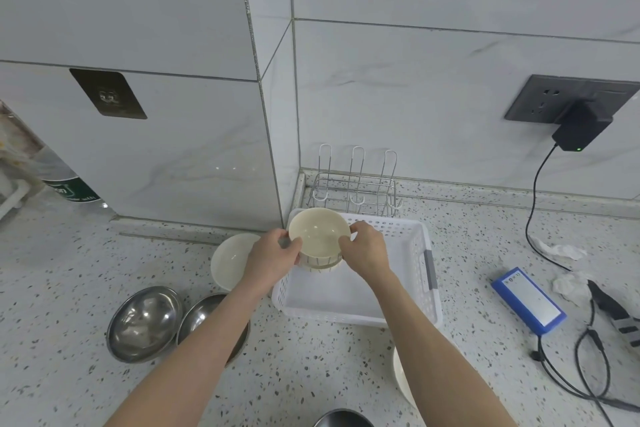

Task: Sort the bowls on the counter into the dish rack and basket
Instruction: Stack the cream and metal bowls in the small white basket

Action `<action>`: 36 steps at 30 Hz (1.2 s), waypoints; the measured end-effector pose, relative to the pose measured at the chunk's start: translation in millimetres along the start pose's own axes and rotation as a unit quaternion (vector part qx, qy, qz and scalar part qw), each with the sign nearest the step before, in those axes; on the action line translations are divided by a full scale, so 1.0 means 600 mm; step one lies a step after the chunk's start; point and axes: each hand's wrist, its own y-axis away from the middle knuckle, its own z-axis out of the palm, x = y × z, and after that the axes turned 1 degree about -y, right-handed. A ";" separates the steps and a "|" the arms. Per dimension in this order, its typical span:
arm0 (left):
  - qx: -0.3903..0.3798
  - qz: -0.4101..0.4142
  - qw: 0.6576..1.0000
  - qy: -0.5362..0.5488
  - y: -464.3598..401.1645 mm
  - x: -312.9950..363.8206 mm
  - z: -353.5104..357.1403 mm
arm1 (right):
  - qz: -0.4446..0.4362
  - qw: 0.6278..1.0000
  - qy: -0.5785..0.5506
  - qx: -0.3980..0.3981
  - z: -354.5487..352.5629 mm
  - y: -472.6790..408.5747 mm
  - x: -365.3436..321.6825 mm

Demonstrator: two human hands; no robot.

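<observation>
At the near edge of the speckled counter [311, 367], the dark rim of a metal bowl [343, 419] pokes into view, with a white bowl [401, 378] just beyond it, partly hidden by the person's right forearm; both lie nearer the camera than the white perforated basket [408, 308]. Left of the basket sit two steel bowls, the larger steel bowl [143, 322] well clear of it and the second steel bowl [204, 315] half covered by the left forearm. A cream bowl on the counter [230, 262] rests just beside the basket's left wall.

Over the basket's far left corner, both hands hold a cream ribbed bowl [318, 236] tilted with its opening toward the camera. The left hand [273, 253] curls its fingers round the bowl's left side; the right hand [367, 246] grips the right side, thumb hooked over the rim. Whether the bowl touches the basket cannot be told.

Right of the basket lie a blue battery pack [528, 302], black cables [588, 357] and crumpled tissue [568, 250]. Behind the basket, against the tiled wall, stands the wire dish rack [356, 184]. Farther right, a black adapter [581, 130] is plugged into a grey wall socket [540, 97].
</observation>
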 end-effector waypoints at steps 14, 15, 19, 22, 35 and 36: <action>-0.033 0.009 0.999 -0.029 0.000 -0.008 0.013 | 0.011 1.000 0.025 0.002 0.019 -0.004 0.017; -0.036 0.010 0.999 -0.030 0.001 -0.007 0.013 | 0.013 1.000 0.024 0.001 0.020 -0.004 0.018; -0.053 0.007 0.998 -0.021 0.002 -0.007 0.017 | 0.023 1.000 0.006 -0.005 0.025 -0.004 0.021; -0.057 0.001 0.998 -0.014 0.003 -0.009 0.017 | 0.027 1.000 -0.004 -0.010 0.028 -0.004 0.023; 0.017 -0.069 0.993 0.091 0.031 -0.063 -0.042 | 0.035 0.998 -0.047 0.032 0.010 0.058 0.036; 0.036 -0.084 0.991 0.101 0.035 -0.077 -0.053 | 0.041 0.996 -0.065 0.039 0.007 0.077 0.036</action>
